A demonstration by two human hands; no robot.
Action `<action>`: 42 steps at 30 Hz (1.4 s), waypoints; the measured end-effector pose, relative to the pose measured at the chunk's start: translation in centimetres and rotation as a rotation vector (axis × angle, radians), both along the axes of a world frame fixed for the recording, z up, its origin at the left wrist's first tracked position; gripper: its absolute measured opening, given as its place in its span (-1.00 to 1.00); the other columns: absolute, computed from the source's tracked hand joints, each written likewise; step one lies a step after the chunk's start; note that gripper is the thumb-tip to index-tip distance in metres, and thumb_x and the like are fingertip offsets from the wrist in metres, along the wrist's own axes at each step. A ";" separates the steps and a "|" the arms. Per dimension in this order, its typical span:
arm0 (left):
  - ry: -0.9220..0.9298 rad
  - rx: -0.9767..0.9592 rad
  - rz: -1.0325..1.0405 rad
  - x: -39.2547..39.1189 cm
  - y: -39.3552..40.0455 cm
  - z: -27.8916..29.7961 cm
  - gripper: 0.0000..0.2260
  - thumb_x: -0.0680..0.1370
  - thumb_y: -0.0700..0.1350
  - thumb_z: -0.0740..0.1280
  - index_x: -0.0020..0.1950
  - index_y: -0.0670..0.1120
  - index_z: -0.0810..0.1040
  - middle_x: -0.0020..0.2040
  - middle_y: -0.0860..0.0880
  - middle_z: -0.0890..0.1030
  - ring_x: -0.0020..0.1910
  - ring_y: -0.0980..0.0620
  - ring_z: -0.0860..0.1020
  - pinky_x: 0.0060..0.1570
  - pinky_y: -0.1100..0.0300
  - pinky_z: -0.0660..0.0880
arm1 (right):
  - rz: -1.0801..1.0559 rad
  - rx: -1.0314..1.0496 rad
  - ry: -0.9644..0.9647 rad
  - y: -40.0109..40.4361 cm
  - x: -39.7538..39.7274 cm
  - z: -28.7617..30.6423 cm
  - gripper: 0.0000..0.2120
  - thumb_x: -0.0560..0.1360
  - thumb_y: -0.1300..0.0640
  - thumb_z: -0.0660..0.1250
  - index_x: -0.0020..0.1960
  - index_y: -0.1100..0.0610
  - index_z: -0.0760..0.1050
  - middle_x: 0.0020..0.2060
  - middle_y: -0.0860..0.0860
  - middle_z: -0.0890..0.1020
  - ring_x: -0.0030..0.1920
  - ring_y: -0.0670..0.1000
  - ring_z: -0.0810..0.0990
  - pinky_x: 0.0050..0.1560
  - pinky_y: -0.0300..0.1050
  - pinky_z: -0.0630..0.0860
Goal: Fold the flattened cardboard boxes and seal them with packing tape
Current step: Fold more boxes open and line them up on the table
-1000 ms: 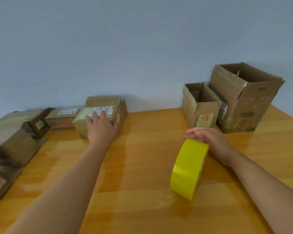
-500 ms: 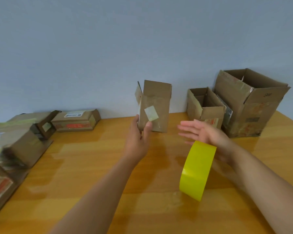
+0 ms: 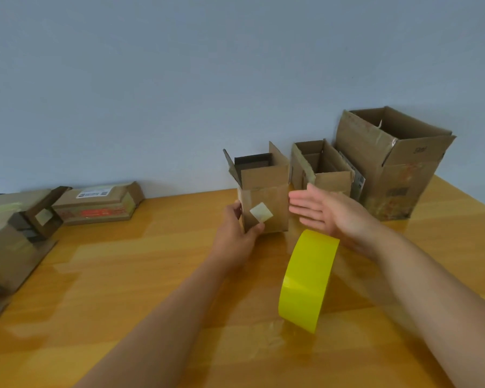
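left hand (image 3: 237, 236): centre of frame, gripping the lower left corner of the small box (image 3: 263, 203), thumb on the front face by a pale sticker (image 3: 261, 213)
right hand (image 3: 324, 212): right of centre, palm flat, fingers straight, holding nothing, just beside the box's right side; contact can't be told
small box: centre of frame, upright, opened out, top flaps up, near the table (image 3: 123, 275); can't tell if it rests on it
tape roll (image 3: 308, 278): lower centre-right, yellow, standing on edge under the right forearm, untouched
other boxes: two open boxes (image 3: 322, 169) (image 3: 389, 163) at upper right by the wall; flattened boxes (image 3: 98, 203) at left edge
step, judged: squaring the box before closing flaps; nothing taped yet
risk 1: one-corner grip looks weak, box could tip or twist when the right hand presses
risk 2: right forearm is just above the tape roll; a sweep could knock it rolling off
risk 3: box sits close to the neighbouring open box, a push right could shove it
risk 4: old tape on the front may stop it folding square
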State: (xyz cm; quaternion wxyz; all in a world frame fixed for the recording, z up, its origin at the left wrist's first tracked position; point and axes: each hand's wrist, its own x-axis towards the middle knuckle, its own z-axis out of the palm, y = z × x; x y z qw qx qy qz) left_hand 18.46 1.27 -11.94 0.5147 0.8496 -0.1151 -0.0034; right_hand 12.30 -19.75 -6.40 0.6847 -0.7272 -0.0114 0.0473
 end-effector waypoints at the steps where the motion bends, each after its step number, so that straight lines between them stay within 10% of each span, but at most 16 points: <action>1: 0.005 0.024 -0.001 0.4 -0.3 0.0 -0.46 0.57 -0.08 0.41 0.46 -0.10 0.24 0.40 0.01 0.45 0.35 0.01 0.45 0.15 0.20 0.39 | -0.043 -0.043 -0.033 0.0 -0.1 0.5 -0.48 0.53 -0.23 0.16 0.33 0.05 0.50 0.27 -0.04 0.61 0.24 -0.11 0.59 0.37 -0.01 0.45; 18: 0.002 0.187 0.039 4.6 -4.7 0.4 -0.38 0.53 0.02 0.45 0.51 0.00 0.24 0.30 -0.07 0.50 0.16 -0.03 0.52 -0.02 0.13 0.46 | -0.196 -0.261 -0.174 0.0 -1.5 3.1 -0.77 0.64 0.04 0.23 0.24 -0.01 0.57 0.07 -0.10 0.70 0.10 -0.16 0.65 0.24 -0.07 0.56; 28: 0.094 0.206 0.014 1.7 -1.4 2.8 -0.23 0.59 0.04 0.37 0.63 -0.06 -0.04 0.55 -0.06 0.30 0.49 -0.10 0.33 0.38 -0.04 0.39 | -0.251 -0.413 -0.258 2.4 -3.6 4.9 -0.74 0.60 -0.06 0.28 0.27 -0.13 0.57 0.15 -0.22 0.61 0.18 -0.16 0.56 0.28 -0.09 0.49; 32: 0.060 0.197 0.043 -1.1 2.6 4.8 -0.39 0.61 0.02 0.33 0.59 -0.05 0.16 0.51 -0.04 0.38 0.44 -0.06 0.38 0.34 0.01 0.41 | -0.212 -0.521 -0.337 6.0 -5.1 6.6 -0.69 0.62 -0.02 0.27 0.35 -0.05 0.51 0.14 -0.20 0.56 0.06 -0.34 0.48 0.07 -0.41 0.37; 42: -0.066 0.361 0.286 -10.1 17.2 6.6 -0.55 0.63 0.04 0.27 0.50 -0.02 0.34 0.44 0.02 0.45 0.37 -0.04 0.44 0.26 0.09 0.39 | 0.127 -0.673 -0.314 18.9 -6.8 6.0 -0.61 0.59 -0.11 0.28 0.37 -0.02 0.47 0.24 -0.13 0.58 0.31 -0.11 0.48 0.31 -0.13 0.38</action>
